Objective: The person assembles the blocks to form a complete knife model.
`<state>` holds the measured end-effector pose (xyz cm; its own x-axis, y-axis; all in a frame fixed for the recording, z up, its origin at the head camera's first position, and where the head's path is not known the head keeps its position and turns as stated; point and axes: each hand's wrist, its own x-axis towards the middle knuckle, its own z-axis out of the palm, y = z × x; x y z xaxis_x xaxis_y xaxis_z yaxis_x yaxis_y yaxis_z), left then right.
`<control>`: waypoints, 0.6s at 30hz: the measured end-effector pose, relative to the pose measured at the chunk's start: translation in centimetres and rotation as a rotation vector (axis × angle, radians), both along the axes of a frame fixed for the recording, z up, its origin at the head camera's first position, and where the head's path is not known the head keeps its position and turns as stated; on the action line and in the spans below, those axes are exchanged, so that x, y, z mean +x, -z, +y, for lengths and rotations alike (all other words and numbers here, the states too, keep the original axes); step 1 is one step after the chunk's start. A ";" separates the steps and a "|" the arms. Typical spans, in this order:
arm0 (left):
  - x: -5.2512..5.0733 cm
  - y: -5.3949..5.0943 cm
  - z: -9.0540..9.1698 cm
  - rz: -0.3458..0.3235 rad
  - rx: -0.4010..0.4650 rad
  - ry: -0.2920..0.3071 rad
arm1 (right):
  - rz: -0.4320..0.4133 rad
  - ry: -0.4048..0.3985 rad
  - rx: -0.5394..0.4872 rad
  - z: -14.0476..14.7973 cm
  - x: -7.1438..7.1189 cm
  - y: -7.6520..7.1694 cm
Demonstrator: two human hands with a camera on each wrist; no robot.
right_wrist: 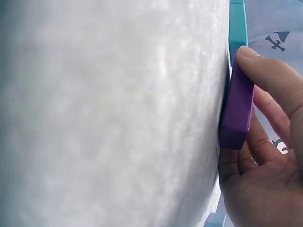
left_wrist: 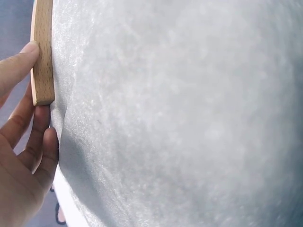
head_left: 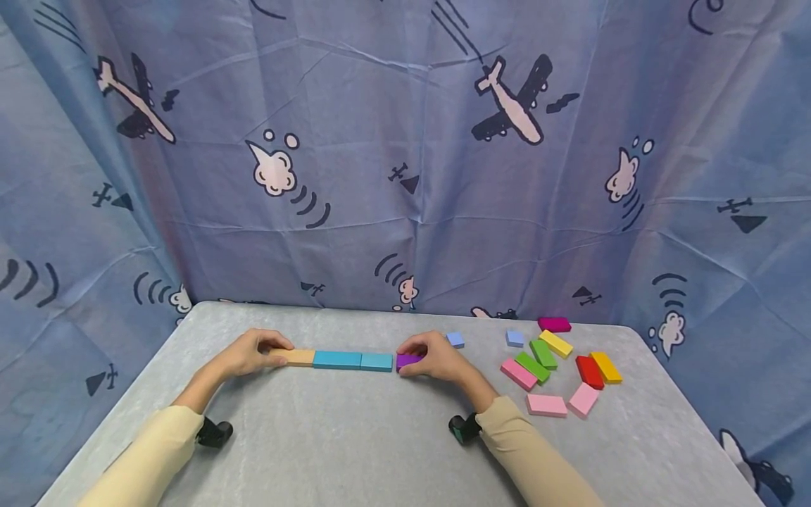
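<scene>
My left hand (head_left: pixel 250 353) pinches the left end of a natural wood block (head_left: pixel 299 358) lying flat on the table. Two teal blocks, a longer one (head_left: pixel 337 360) and a shorter one (head_left: pixel 376 362), continue the row to its right. A purple block (head_left: pixel 408 360) is held between the thumb and fingers of my right hand (head_left: pixel 438 357). In the head view a narrow gap parts it from the shorter teal block. The right wrist view shows the purple block (right_wrist: pixel 236 106) slightly tilted near the teal end, the thumb on its near face.
Right of my right hand lie two small light-blue blocks (head_left: pixel 515 338), a magenta block (head_left: pixel 554 324), green blocks (head_left: pixel 532 367), yellow blocks (head_left: pixel 556 343), a red block (head_left: pixel 589 372) and several pink blocks (head_left: pixel 547 405). A patterned blue curtain (head_left: pixel 355 176) hangs behind the grey table (head_left: pixel 329 443).
</scene>
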<state>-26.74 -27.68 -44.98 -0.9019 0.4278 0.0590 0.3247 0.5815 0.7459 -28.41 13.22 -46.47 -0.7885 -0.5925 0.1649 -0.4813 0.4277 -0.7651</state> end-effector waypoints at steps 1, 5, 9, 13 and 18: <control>0.0 0.0 0.0 0.001 0.000 0.000 | 0.000 0.004 0.004 -0.1 0.0 0.0; 0.0 0.0 -0.1 0.006 -0.001 0.001 | -0.009 0.011 0.014 -0.4 -0.1 0.0; 0.0 0.1 -0.1 0.005 -0.001 0.002 | -0.011 0.023 0.028 -0.7 0.0 -0.1; -0.1 0.1 -0.2 0.006 -0.002 0.004 | -0.009 0.039 0.044 -1.0 0.0 0.1; -0.1 0.1 -0.1 0.005 0.003 0.009 | -0.027 0.063 0.061 -1.2 0.0 0.1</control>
<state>-26.86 -27.81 -45.03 -0.8977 0.4359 0.0650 0.3337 0.5760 0.7463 -28.40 11.99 -46.53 -0.8284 -0.5496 0.1087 -0.4317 0.5026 -0.7490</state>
